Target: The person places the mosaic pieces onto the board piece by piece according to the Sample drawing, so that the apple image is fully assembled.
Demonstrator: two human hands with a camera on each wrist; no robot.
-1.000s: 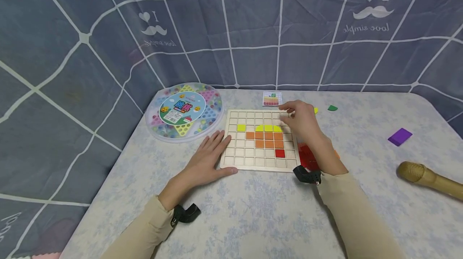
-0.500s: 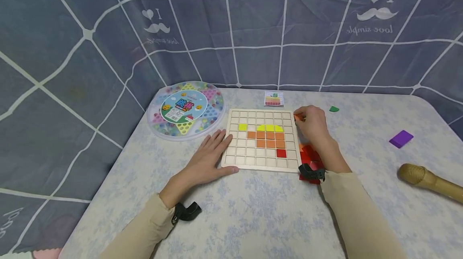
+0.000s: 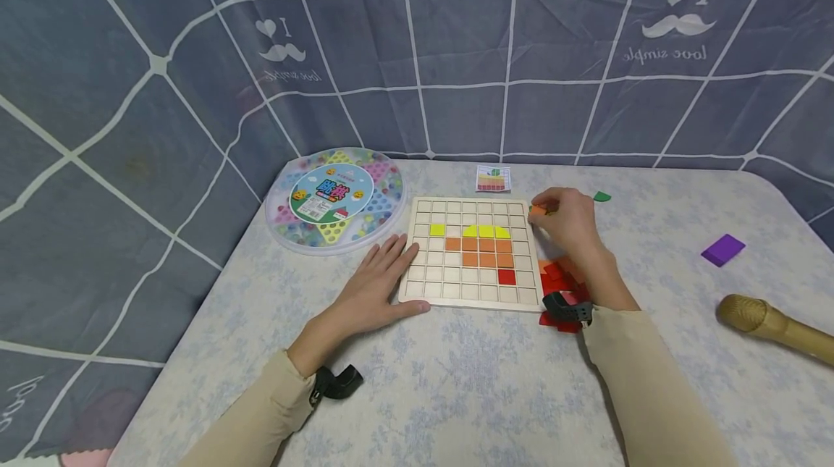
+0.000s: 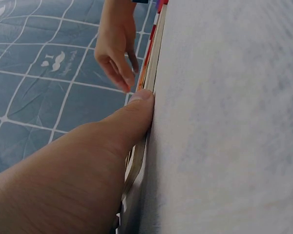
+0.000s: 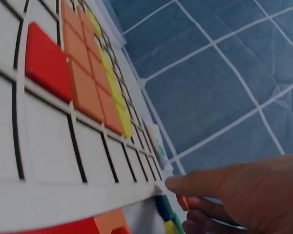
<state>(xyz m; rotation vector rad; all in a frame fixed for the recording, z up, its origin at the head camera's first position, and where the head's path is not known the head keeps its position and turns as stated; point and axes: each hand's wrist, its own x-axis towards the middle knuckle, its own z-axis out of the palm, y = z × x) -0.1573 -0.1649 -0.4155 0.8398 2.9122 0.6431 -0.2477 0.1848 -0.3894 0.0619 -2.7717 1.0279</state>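
A wooden grid board (image 3: pixel 430 292) lies on the table, with a yellow row (image 3: pixel 486 232), several orange square tiles (image 3: pixel 487 260) and a red tile (image 3: pixel 506 276) in its cells. My left hand (image 3: pixel 368 293) rests at the board's left side, fingers straight and spread, thumb along the front edge. Just past the board's right edge, my right hand (image 3: pixel 570 224) pinches an orange tile (image 5: pixel 183 201) between thumb and fingers. Green and yellow pieces (image 5: pixel 170 226) lie beneath that hand. Its wrist partly covers a pile of red tiles (image 3: pixel 554 280).
A pattern card (image 3: pixel 493 179) lies behind the board. To its left is a round clear game case (image 3: pixel 280 235). On the right are a green piece (image 3: pixel 601 197), a purple block (image 3: pixel 722 250) and a gold microphone (image 3: pixel 775 326). A grid-patterned curtain (image 3: pixel 456 119) hangs behind the table.
My right hand has moved from over the board's upper right to just beyond its right edge, where an orange tile now shows in its fingers. My left hand has stayed in place.
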